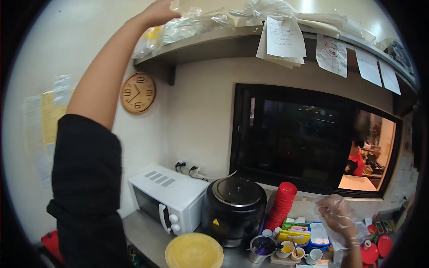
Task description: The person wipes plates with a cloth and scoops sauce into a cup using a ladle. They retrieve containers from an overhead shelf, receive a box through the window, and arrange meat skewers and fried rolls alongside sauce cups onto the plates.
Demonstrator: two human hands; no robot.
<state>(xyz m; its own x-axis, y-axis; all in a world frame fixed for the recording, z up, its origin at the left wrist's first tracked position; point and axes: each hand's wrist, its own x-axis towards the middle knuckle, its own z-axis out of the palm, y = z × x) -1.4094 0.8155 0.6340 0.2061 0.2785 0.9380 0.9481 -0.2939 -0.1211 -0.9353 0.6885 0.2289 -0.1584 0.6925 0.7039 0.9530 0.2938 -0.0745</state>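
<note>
My left arm, in a black sleeve, reaches up at the left. My left hand (160,12) is at the top edge beside clear plastic bags (196,24) on a high shelf (201,44); its fingers are partly cut off by the frame, and what they touch cannot be made out. Lower right, my right hand (337,214) wears a loose clear plastic glove, its fingers curled, above the counter near a blue-rimmed container (318,234). Whether it holds anything is hidden by the plastic.
A white microwave (174,192), a black round warmer (234,210), a yellow round lid (194,252), stacked red bowls (283,203) and cups (313,256) line the counter. Papers (286,42) hang from the shelf. Beyond the window (295,138) is a person in red (356,161).
</note>
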